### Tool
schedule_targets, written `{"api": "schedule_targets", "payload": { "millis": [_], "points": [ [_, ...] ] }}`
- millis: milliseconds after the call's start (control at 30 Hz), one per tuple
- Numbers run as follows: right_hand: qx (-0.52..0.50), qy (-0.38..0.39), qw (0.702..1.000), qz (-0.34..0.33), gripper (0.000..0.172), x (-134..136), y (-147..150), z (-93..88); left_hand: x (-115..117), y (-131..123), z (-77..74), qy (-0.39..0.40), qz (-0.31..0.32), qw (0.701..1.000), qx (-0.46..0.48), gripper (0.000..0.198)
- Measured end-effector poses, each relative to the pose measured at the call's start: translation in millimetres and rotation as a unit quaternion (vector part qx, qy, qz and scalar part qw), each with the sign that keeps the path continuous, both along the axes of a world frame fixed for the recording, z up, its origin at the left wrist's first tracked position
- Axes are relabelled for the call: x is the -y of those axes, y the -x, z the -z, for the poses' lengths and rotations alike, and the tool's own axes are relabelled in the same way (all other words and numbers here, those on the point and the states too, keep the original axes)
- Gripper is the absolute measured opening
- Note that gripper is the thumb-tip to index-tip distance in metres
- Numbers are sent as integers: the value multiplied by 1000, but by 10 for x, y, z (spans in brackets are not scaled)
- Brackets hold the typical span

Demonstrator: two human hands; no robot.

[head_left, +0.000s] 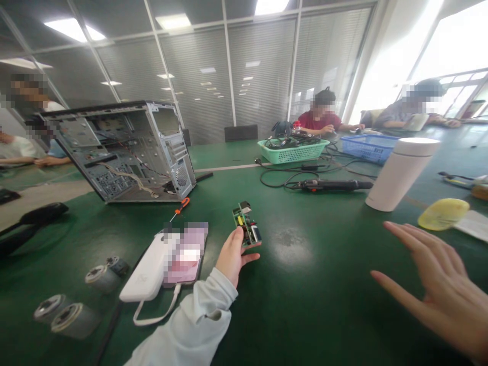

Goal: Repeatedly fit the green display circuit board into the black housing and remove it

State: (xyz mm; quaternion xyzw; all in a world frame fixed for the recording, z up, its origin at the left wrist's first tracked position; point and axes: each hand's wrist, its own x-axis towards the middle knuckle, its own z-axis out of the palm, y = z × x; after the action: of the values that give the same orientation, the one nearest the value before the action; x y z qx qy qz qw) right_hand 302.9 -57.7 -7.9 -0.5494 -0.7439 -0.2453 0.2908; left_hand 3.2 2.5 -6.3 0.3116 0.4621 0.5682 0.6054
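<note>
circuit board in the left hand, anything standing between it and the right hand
Nothing visible stands between the right hand and the circuit board; green tabletop shows across the gap. The left hand holds the circuit board at its near end. The white bottle stands farther back, off that line.

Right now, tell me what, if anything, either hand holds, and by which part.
The left hand holds a small circuit board by its lower left edge, as pictured. The right hand is open, holding nothing.

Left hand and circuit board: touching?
Touching. The head view shows the left hand gripping the circuit board at its lower-left edge.
</note>
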Motion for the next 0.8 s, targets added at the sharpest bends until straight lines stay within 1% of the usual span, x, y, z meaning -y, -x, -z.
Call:
{"api": "schedule_targets", "payload": {
  "millis": [67,133,200,233,300,367,400,433,500,600,667,733,767,800],
  "points": [
    [13,-11,998,-56,62,-12,229,-50,1,12,42,-39,-11,998,-54,34],
    [12,0,996,-88,56,-22,399,-87,6,27,79,-79,-8,990,-119,41],
    [10,18,994,-111,53,-36,529,-113,19,45,106,-131,0,970,-205,41],
    [10,25,992,-122,51,-48,587,-125,30,54,112,-164,4,953,-256,38],
    [17,40,989,-144,48,-84,705,-147,57,69,106,-233,18,904,-358,33],
    [31,46,984,-167,45,-141,832,-165,89,77,72,-292,38,854,-429,29],
    [40,44,982,-179,45,-177,898,-171,104,77,47,-315,48,834,-450,28],
    [48,37,980,-188,45,-216,962,-175,118,76,20,-333,57,819,-464,27],
    [73,18,976,-203,48,-296,1076,-175,142,71,-27,-356,70,803,-473,28],
    [109,9,968,-227,51,-394,1178,-152,165,66,-50,-366,94,801,-463,29],
    [86,28,965,-248,49,-435,1193,-117,171,66,-32,-356,104,813,-448,29],
    [2,81,961,-265,40,-457,1182,-69,167,66,-11,-327,104,837,-425,34],
    [-58,123,953,-272,35,-463,1173,-44,161,65,-10,-310,107,850,-412,38],
    [-125,174,936,-278,31,-466,1164,-21,155,62,-22,-297,110,860,-400,41]
  ]
}}
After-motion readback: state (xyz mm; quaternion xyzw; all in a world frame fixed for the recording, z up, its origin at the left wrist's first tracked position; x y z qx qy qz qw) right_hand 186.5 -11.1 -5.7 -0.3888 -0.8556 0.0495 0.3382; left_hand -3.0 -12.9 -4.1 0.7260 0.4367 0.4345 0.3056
